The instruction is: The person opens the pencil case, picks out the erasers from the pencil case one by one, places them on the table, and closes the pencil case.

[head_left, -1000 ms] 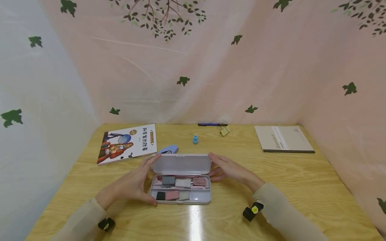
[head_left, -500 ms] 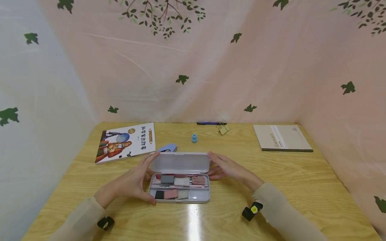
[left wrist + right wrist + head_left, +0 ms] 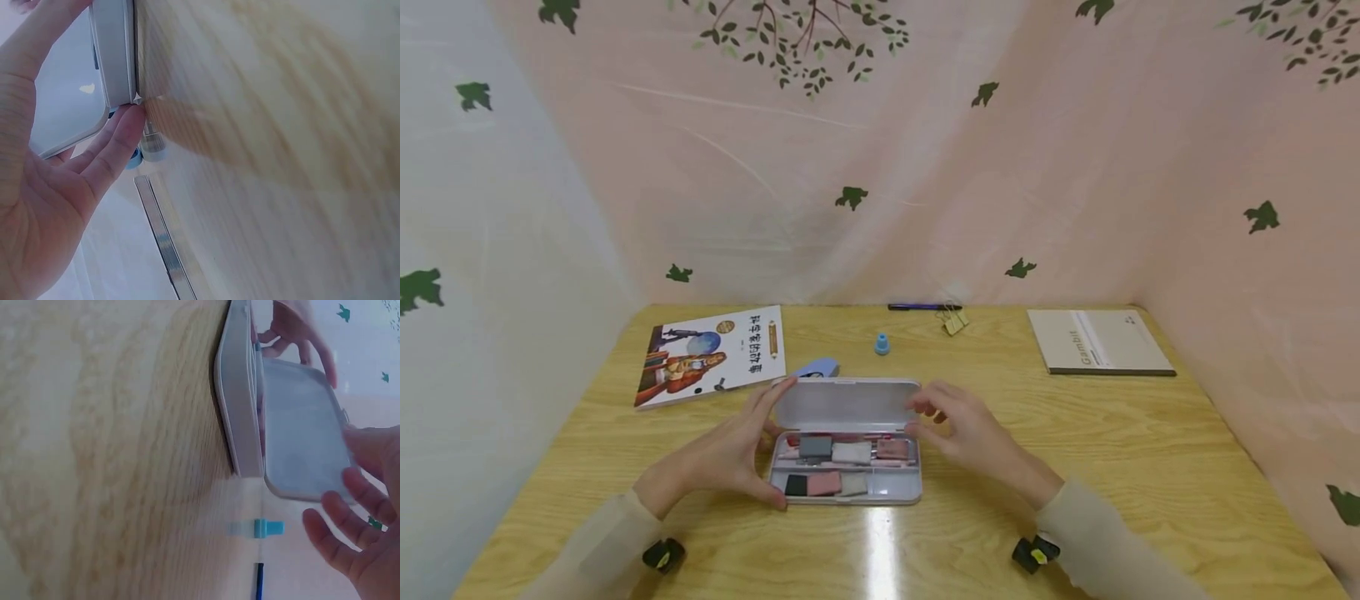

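An open translucent pencil case [image 3: 910,493] lies at the table's middle, its lid [image 3: 847,404] standing up behind. Inside are grey, white, pink and black blocks and pink pens. My left hand [image 3: 741,450] rests against the case's left end with straight fingers up by the lid's corner and the thumb at the front corner. In the left wrist view those fingers [image 3: 119,137] touch the case [image 3: 115,56] at its corner. My right hand [image 3: 951,425] hovers with loosely curled fingers at the lid's right edge. Beside the lid [image 3: 303,431] the right hand [image 3: 362,550] grips nothing.
On the wooden table [image 3: 1150,442] lie a picture book [image 3: 715,354] at back left, a pale blue object [image 3: 816,368] behind the case, a small blue cap [image 3: 882,343], a pen [image 3: 925,307], binder clips [image 3: 955,321] and a grey notebook [image 3: 1097,342]. Curtain walls close three sides.
My right hand has lifted off the table at the case's right end and come up to the lid's right edge, fingers now curled. The left hand and case stay put.
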Motion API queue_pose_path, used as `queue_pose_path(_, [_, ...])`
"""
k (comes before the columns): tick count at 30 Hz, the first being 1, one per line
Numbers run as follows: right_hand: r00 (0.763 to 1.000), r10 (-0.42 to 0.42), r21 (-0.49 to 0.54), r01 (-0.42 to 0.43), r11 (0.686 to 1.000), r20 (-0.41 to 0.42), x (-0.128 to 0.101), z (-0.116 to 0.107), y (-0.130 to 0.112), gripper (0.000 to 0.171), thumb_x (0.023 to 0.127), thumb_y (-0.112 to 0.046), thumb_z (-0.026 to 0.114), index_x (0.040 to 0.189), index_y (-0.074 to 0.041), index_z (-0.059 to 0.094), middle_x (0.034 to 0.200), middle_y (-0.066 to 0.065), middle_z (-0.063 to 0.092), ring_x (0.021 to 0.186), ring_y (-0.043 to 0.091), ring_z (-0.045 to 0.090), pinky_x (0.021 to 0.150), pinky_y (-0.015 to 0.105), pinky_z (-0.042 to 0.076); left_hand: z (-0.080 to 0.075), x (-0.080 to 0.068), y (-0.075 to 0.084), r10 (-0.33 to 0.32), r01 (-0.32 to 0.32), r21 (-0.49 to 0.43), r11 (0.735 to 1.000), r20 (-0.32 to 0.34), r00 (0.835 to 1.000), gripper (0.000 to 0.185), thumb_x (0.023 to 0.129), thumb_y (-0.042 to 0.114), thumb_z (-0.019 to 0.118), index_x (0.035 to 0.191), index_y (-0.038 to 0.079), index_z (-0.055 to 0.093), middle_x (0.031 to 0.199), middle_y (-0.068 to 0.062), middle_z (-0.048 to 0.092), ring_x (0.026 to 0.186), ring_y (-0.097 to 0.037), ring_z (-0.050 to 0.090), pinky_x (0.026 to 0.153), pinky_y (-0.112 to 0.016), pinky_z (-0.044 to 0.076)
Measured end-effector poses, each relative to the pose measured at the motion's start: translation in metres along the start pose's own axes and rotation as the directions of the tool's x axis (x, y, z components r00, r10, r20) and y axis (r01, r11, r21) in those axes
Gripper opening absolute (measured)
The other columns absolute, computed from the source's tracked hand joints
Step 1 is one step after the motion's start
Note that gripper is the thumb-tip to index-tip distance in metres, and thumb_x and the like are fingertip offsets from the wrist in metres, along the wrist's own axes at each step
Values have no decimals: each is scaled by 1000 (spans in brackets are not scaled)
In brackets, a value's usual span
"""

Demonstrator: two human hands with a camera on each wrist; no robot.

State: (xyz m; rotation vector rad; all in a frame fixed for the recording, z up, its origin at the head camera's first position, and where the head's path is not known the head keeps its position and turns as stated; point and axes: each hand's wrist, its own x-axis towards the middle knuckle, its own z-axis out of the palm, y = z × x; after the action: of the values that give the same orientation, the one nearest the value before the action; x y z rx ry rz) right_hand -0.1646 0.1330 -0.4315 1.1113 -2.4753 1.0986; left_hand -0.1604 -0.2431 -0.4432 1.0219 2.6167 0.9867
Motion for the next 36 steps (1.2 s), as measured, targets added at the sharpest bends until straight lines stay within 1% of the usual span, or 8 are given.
queue_pose_path(2, [998, -20, -56, 24, 998, 68, -1, 2, -3, 27, 89, -13, 80, 112, -5, 71, 106, 6, 68, 95, 22, 67, 80, 35, 59, 0, 1, 0, -4, 4, 3, 1000, -1, 1000, 145, 60, 52, 96, 164, 23, -1, 151, -15, 25, 104, -18, 65, 85, -39, 57])
queue_pose_path(6, [980, 23, -184, 14, 983, 196, -2, 6, -6, 27, 90, -17, 79, 115, -8, 74, 112, 3, 71, 105, 19, 67, 90, 37, 56, -1, 1, 0, -20, 20, 9, 1000, 4, 1000, 144, 60, 53, 95, 164, 22, 0, 151, -14, 25, 105, -18, 64, 86, -40, 57])
queue_pose_path(11, [950, 102, -235, -32, 972, 294, -4, 12, -7, 29, 91, -21, 78, 118, -9, 75, 114, 4, 71, 105, 18, 67, 91, 38, 56, 0, 0, 0, -4, 4, 12, 1000, -1, 1000, 145, 60, 53, 96, 164, 20, 0, 149, -16, 27, 103, -19, 65, 85, -39, 57])
queue_pose_path(15, [944, 128, -248, -51, 967, 305, -5, 14, -7, 30, 90, -21, 79, 117, -8, 75, 113, 5, 70, 103, 18, 67, 90, 37, 56, 1, -1, 0, 6, -6, 8, 1000, -7, 1000, 145, 60, 51, 96, 164, 21, -1, 148, -16, 27, 102, -19, 65, 84, -38, 57])
queue_pose_path(22, [952, 77, -274, 8, 962, 297, -4, 17, -7, 29, 88, -18, 81, 115, -9, 76, 108, 2, 69, 97, 15, 65, 85, 31, 56, -1, 0, 2, 5, -5, 13, 1000, -5, 1000, 146, 59, 52, 96, 164, 17, 1, 150, -12, 26, 101, -16, 66, 85, -36, 57])
queue_pose_path(26, [953, 83, -273, 0, 962, 293, -7, 19, -7, 30, 87, -17, 81, 116, -10, 76, 109, 2, 69, 98, 15, 65, 86, 31, 56, 1, -1, 3, 8, -8, -1, 1000, -7, 1000, 145, 60, 49, 97, 164, 19, 2, 150, -12, 26, 101, -18, 67, 85, -36, 58])
queue_pose_path(31, [948, 81, -277, 8, 961, 307, -9, 22, -7, 30, 89, -18, 79, 118, -10, 75, 110, 4, 71, 100, 16, 67, 88, 33, 56, 2, -3, 5, -13, 13, 3, 1000, 6, 1000, 145, 60, 50, 96, 164, 21, -1, 149, -12, 26, 101, -17, 66, 85, -36, 57])
queue_pose_path(36, [950, 90, -273, -5, 962, 299, -7, 20, -6, 29, 90, -18, 79, 118, -11, 75, 109, 3, 71, 94, 13, 65, 82, 28, 56, 2, -3, 5, -12, 12, -3, 1000, -14, 1000, 145, 60, 49, 97, 164, 17, 2, 146, -10, 28, 100, -17, 66, 84, -37, 58])
